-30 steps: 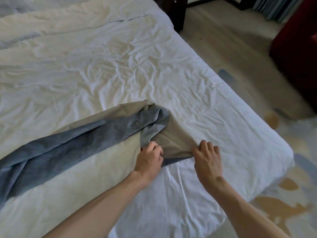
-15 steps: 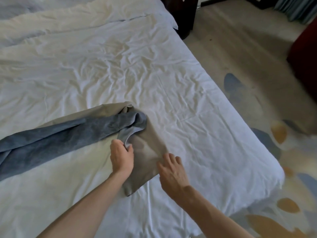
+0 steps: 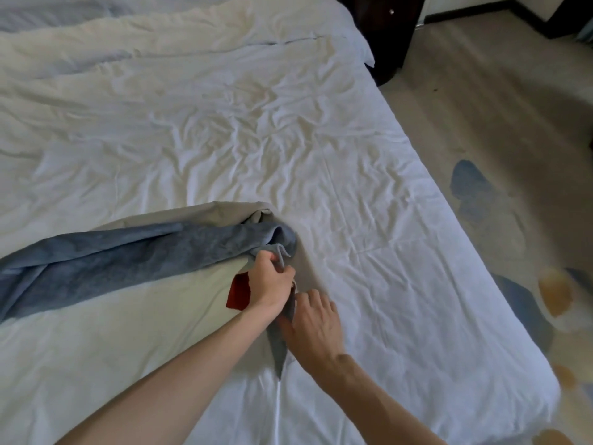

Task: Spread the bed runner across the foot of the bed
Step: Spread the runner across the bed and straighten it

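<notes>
The bed runner [image 3: 128, 255] is a long strip, blue-grey on one face and beige on the other, lying twisted and bunched across the white bed [image 3: 401, 284] from the left edge to the middle. A red patch [image 3: 238, 292] shows under its folded end. My left hand [image 3: 271, 281] grips a bunched fold of the runner's end. My right hand [image 3: 316, 329] lies just right of it against the hanging blue-grey corner, fingers curled at the cloth's edge; whether it holds the cloth is hidden.
The white duvet is wrinkled all over, with pillows [image 3: 160, 33] at the far end. A dark nightstand [image 3: 385, 30] stands at the bed's far right corner. Patterned carpet [image 3: 500, 220] runs along the bed's right side.
The runner's flat beige end has been gathered into a narrow bunch. My right hand moved left toward my left hand, and a red patch came into view under the fold.
</notes>
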Motion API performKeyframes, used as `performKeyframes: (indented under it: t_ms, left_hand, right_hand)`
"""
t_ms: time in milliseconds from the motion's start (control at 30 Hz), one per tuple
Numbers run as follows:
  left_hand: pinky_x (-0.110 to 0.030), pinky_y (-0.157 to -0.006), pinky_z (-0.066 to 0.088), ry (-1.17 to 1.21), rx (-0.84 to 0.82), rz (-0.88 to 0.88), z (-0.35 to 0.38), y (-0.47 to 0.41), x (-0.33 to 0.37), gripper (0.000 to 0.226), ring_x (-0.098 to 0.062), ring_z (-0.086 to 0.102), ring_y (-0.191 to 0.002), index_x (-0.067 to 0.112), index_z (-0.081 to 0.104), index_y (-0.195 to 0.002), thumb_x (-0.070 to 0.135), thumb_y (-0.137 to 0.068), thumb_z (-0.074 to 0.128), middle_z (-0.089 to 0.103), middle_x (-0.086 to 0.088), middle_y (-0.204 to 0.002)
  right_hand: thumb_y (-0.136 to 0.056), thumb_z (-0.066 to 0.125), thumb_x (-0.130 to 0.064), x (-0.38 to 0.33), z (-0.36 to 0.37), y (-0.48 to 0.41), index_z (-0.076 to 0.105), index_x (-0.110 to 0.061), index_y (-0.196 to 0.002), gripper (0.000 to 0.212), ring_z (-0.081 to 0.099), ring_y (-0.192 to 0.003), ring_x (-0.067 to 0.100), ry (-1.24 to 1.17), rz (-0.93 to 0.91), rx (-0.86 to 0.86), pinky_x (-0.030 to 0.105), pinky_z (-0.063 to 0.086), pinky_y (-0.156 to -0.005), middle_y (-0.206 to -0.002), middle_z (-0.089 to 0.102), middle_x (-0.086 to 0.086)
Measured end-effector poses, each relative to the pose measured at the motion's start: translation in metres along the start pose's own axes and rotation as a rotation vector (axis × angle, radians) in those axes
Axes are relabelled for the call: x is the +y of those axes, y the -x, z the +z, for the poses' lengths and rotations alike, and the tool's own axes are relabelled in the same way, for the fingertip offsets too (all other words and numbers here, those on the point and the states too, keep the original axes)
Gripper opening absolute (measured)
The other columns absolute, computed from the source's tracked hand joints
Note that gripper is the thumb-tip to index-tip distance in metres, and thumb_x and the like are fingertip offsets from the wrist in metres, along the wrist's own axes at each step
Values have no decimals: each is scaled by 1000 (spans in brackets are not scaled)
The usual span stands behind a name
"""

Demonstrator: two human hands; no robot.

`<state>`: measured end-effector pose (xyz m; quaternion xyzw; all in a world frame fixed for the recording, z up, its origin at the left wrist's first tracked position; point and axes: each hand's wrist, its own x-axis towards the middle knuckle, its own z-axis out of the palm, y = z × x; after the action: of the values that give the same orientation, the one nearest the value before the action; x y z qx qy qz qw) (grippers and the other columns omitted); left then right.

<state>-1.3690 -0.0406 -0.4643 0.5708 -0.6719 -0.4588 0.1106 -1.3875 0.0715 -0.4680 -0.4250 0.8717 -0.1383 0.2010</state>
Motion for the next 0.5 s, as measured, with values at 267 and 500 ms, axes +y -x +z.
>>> performKeyframes:
  t_ms: [267,500]
  left_hand:
    - [-37,-58,59,139,7,-9,26,-7,36,21,-16,67,-55,23,49,-80,11,-81,66,64,1,-69]
    - [-36,-54,60,218,18,-54,70,-4,87,17,-16,67,-53,18,48,-86,8,-83,61,61,-6,-84]
  right_hand:
    - [-92,37,-15,31,-32,-24,47,-17,-87,11,49,-82,19,-29,145,46,28,34,-76,-89,55,0]
    - [-78,41,-1,98,-85,-50,39,-19,-81,18,40,-70,18,64,141,76,29,33,-72,-72,49,-4]
